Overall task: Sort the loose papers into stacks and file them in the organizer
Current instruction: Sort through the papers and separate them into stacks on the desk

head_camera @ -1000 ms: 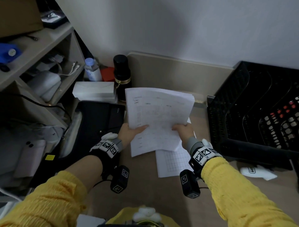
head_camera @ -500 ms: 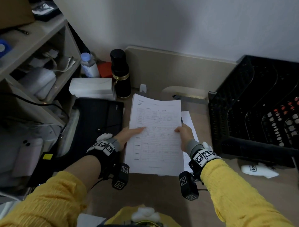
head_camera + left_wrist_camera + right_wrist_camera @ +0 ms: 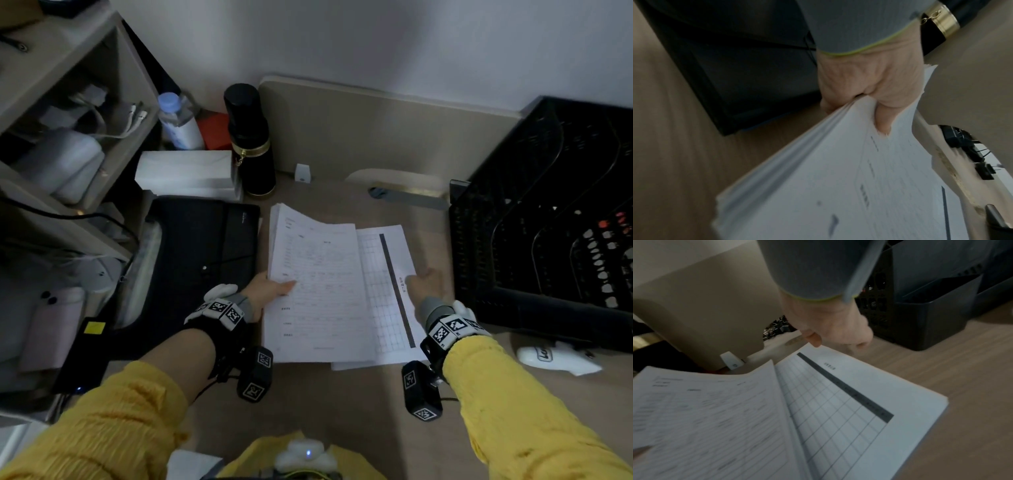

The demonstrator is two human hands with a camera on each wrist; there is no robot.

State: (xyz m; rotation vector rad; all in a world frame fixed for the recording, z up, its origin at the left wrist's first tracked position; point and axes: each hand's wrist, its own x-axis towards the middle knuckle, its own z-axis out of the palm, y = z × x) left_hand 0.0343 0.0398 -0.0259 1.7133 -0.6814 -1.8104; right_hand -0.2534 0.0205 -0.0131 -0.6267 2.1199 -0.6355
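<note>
A stack of printed forms (image 3: pixel 315 291) lies low over the desk, covering the left part of a grid sheet (image 3: pixel 383 291). My left hand (image 3: pixel 274 287) grips the stack's left edge, thumb on top and fingers under it; the left wrist view shows the same grip (image 3: pixel 869 91) on the stack (image 3: pixel 838 194). My right hand (image 3: pixel 424 284) is at the grid sheet's right edge. In the right wrist view its thumb (image 3: pixel 815 340) sits on the grid sheet (image 3: pixel 849 402) and its fingers curl beside it, blurred. The black mesh organizer (image 3: pixel 548 205) stands to the right.
A black document folder (image 3: pixel 205 246) lies left of the papers. Behind it are a stack of white envelopes (image 3: pixel 185 171), a black flask (image 3: pixel 251 144) and a water bottle (image 3: pixel 178 120). A cluttered shelf unit (image 3: pixel 68 102) stands at the far left. A white object (image 3: pixel 555 356) lies before the organizer.
The stack, held up in both hands a second ago, has come down toward the desk and shifted left. My right hand let go of it and moved right to the grid sheet's edge.
</note>
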